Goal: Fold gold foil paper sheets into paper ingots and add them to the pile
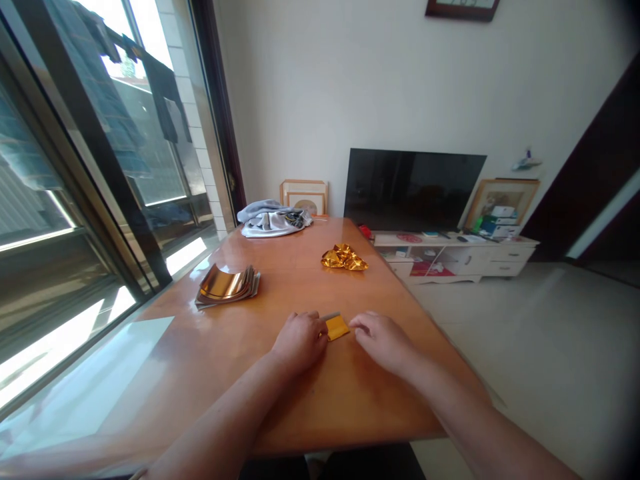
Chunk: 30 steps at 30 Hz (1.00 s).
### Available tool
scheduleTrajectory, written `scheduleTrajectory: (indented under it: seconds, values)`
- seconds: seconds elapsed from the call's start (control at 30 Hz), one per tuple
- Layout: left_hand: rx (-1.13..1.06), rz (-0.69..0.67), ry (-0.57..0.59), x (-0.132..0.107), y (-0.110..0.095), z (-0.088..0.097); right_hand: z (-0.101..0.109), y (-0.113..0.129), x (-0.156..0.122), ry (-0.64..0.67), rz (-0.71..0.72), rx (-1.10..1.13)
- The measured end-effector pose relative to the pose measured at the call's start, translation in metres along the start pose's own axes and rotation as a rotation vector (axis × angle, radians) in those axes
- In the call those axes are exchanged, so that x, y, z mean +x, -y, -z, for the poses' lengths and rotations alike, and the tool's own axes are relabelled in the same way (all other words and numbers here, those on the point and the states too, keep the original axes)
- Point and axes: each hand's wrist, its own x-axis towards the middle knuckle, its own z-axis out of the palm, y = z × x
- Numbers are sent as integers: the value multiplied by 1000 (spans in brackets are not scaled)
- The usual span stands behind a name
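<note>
Between my left hand [299, 342] and right hand [383, 343] on the desk [360, 400], the gold foil piece [337, 327] lay long axis crosswise, nearer the left. My left fingers [318, 332] met its edge, clamped or not I couldn't tell; my right fingers [361, 321] sat just apart. Farther off lay a crumpled foil heap [345, 257].

glossy gold foil [337, 327], smooth varnished wood table [210, 373]
</note>
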Motion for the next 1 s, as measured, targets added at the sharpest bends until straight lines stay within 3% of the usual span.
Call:
scheduleTrajectory:
  seconds: [0.23,0.43,0.77,1.0]
  values:
    - [-40,37,-51,2,-1,-6,-1,-14,11,108,-32,-90]
    - [-57,31,-61,-1,-4,-6,-9,-21,32,139,-93,-20]
    - [-33,-14,-67,-4,-2,-5,-22,-20,73,76,0,110]
    - [-10,-30,-58,-6,-2,-1,-31,-19,73,75,25,139]
